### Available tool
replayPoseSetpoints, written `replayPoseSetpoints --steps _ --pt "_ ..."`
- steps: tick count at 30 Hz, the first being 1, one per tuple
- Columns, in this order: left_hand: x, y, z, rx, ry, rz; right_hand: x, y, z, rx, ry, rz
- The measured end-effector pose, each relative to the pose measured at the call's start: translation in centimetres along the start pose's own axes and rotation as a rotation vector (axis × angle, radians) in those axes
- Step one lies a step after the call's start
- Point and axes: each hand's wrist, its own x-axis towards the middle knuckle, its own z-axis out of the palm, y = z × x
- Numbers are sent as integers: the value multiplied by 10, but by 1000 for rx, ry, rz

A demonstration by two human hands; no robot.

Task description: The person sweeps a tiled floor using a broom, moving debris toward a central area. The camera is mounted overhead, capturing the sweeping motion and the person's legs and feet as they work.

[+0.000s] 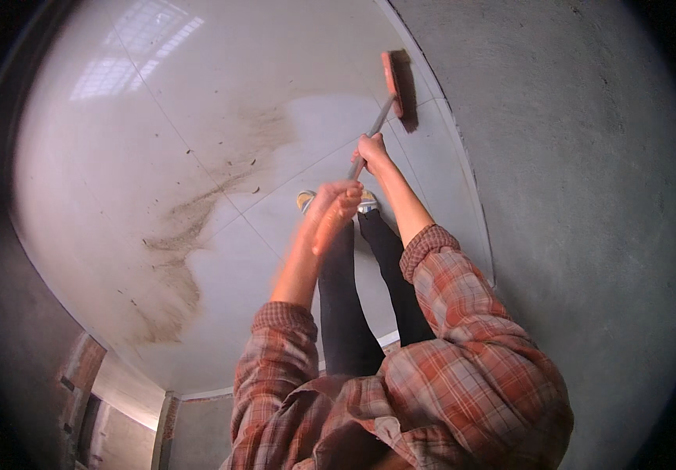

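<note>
A push broom with a red head (391, 82) and dark bristles (406, 94) rests on the tiled floor close to the right wall. Its grey handle (380, 117) slants down towards my body. My right hand (371, 151) is closed around the handle partway along it. Nearer my body, my left hand (338, 205) grips the upper part of the handle, blurred by motion. The handle's end is hidden by that hand. A band of brown dust (188, 220) with small bits of debris lies on the floor to the left of the broom.
A grey plastered wall (573, 147) rises along the right, with a pale skirting strip (461, 138) at its foot. My shoes (367, 202) stand on the pale tiles (244, 282) below my hands. At the lower left is a doorway (120, 405) with rough brick edges.
</note>
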Motion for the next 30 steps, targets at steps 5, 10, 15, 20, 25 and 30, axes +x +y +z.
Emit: replayPoseSetpoints --steps 5,10,15,20,25,30 --pt "-2 -94 54 358 227 122 -52 -3 -70 -95 -137 -36" --pt "-4 -129 64 62 159 22 -92 -6 -116 70 -109 139" --pt "1 -64 12 -20 45 21 -36 22 -47 -175 128 36" --pt "-126 -43 -21 44 386 323 -73 101 87 -569 -45 -52" --pt "-246 -44 -48 -28 664 470 -163 164 205 -551 -436 104" --pt "-248 -53 -24 133 971 652 -220 144 236 -239 -743 387"
